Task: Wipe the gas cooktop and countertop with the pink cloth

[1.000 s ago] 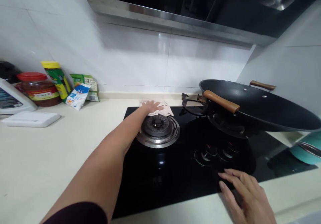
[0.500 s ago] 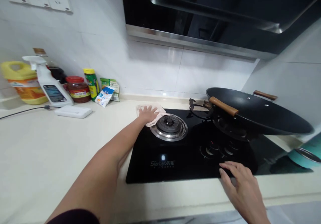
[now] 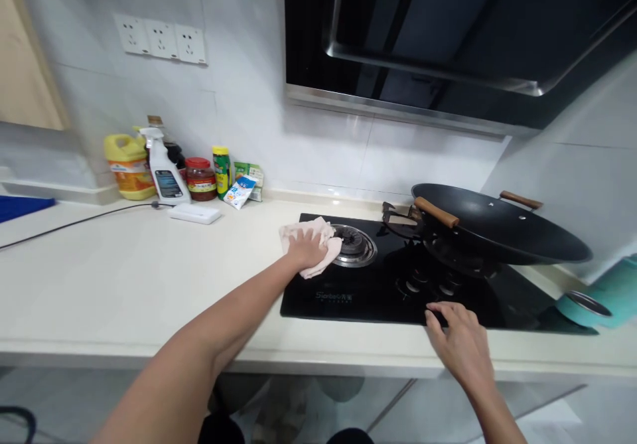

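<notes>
My left hand (image 3: 306, 250) presses down on a pale pink cloth (image 3: 323, 268), its fingers bent over the bunched fabric. The cloth lies on the left edge of the black glass gas stove (image 3: 378, 304) and overlaps the rim of the left burner (image 3: 354, 243), covering part of it. Over the stove's front edge, my right hand (image 3: 460, 338) rests with nothing in it, its fingers curved and the thumb apart. Two control knobs (image 3: 414, 283) sit just beyond its fingertips.
A black wok (image 3: 497, 225) with wooden handles stands on the right burner, beside a loose pan support (image 3: 401, 222). The range hood (image 3: 423, 39) hangs above. Leftward are a spray bottle (image 3: 165, 172), a red-lidded jar (image 3: 200, 182), a white box (image 3: 195, 214) and a turquoise container (image 3: 582, 306) far right.
My left hand has drawn the cloth toward me, from the burner's back left to its front left. The view has shifted left and down. My right hand stays at the stove's front edge.
</notes>
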A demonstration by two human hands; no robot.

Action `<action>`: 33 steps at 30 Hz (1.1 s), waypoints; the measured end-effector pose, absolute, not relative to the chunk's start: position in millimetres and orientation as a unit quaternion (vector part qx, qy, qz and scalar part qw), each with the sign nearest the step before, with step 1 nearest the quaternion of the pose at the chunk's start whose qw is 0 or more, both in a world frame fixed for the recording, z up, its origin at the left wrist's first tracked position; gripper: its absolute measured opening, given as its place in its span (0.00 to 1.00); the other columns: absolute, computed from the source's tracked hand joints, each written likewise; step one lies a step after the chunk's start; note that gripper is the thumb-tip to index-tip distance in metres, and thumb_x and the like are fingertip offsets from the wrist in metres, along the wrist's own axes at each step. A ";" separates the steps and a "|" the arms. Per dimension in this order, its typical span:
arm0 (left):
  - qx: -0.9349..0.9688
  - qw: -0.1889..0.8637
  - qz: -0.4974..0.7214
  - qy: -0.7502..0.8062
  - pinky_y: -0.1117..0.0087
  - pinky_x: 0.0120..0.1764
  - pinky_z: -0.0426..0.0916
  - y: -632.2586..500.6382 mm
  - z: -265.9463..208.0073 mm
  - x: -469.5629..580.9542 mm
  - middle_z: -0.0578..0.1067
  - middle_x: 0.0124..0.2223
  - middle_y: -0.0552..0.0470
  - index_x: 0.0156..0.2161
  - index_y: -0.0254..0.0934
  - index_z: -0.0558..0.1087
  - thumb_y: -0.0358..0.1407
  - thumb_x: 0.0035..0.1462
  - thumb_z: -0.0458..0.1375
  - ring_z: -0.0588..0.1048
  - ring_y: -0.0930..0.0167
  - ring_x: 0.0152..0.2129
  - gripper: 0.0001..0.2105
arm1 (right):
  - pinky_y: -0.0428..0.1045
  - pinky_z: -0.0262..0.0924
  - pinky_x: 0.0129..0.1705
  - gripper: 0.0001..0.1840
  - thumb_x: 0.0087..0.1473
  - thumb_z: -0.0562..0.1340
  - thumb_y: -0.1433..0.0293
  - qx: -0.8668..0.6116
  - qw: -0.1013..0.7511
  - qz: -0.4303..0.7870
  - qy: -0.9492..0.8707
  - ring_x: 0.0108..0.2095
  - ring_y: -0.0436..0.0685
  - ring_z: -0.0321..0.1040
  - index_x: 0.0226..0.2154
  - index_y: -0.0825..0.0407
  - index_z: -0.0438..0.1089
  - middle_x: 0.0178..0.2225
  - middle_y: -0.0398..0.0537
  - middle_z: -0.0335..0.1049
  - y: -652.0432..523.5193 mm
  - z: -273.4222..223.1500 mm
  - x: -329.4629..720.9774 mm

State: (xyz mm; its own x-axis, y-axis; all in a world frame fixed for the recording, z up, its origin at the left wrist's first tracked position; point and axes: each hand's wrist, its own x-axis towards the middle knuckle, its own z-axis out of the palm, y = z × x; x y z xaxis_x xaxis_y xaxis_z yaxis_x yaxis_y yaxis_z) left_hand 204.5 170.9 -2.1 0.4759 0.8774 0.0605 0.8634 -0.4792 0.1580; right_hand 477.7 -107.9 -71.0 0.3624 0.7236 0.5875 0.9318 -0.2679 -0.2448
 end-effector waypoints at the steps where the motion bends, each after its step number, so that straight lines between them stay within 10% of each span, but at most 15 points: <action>1: 0.858 0.052 0.068 0.507 0.37 0.64 0.42 162.5 -2.7 205.2 0.48 0.75 0.43 0.72 0.44 0.50 0.53 0.67 0.38 0.44 0.44 0.70 0.33 | 0.60 0.59 0.48 0.18 0.62 0.54 0.57 -0.776 0.282 -0.184 -0.533 0.45 0.65 0.64 0.42 0.48 0.75 0.46 0.52 0.73 -107.9 -70.8 477.0; 22: 0.964 0.137 0.029 0.228 0.37 0.66 0.27 0.7 -2.6 180.6 0.40 0.76 0.49 0.72 0.51 0.51 0.64 0.63 0.41 0.33 0.46 0.71 0.38 | 0.58 0.61 0.45 0.21 0.62 0.51 0.57 -0.780 0.243 -0.200 -0.540 0.45 0.65 0.65 0.44 0.47 0.76 0.48 0.52 0.72 -107.3 -76.9 482.6; 33: 0.901 0.145 0.084 0.399 0.41 0.67 0.40 87.0 -6.0 87.4 0.48 0.75 0.50 0.68 0.55 0.61 0.58 0.64 0.51 0.45 0.52 0.71 0.30 | 0.60 0.62 0.46 0.21 0.63 0.51 0.56 -0.754 0.265 -0.210 -0.563 0.44 0.64 0.67 0.44 0.48 0.75 0.46 0.52 0.73 -107.7 -81.9 486.8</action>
